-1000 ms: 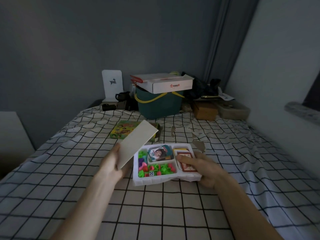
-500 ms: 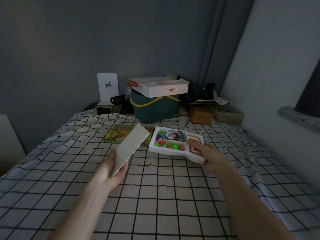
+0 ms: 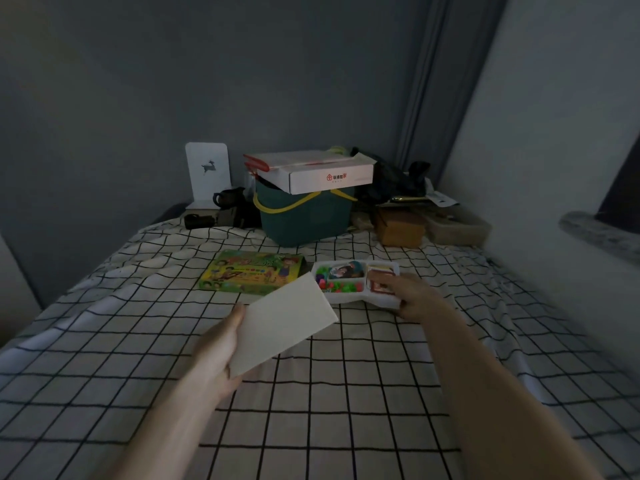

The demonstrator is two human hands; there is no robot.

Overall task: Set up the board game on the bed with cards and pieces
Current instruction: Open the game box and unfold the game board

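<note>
Resting on the checked bedspread point(image 3: 311, 393) toward the far half of the bed, a white plastic tray point(image 3: 372, 298) with compartments: small green and pink pieces point(image 3: 341, 286) in the left and near sections, a stack of picture cards point(image 3: 346, 272) in the middle one, a red-bordered card stack point(image 3: 381, 282) at the right end. Gripping the tray's near right corner, the right hand point(image 3: 410, 297), thumb lying over the rim beside the red-bordered cards, other fingers curled underneath and mostly hidden. Just left of the tray and touching or nearly touching it, a colourful green-and-yellow game box point(image 3: 251, 271) lying flat. Nearer the camera, a plain white folded board point(image 3: 284, 323) held tilted above the sheet, its far corner overlapping the tray's left edge in view; pinched along its near left edge by the left hand point(image 3: 218, 351), thumb on top, fingers beneath. Farther back against the wall, a dark green bucket point(image 3: 304, 220) with a yellow handle, topped by a white cardboard box point(image 3: 311, 171); beside it to the left, a white bookend point(image 3: 207, 174) with a deer cut-out; to the right, a small brown box point(image 3: 400, 228) amid dark clutter.
</note>
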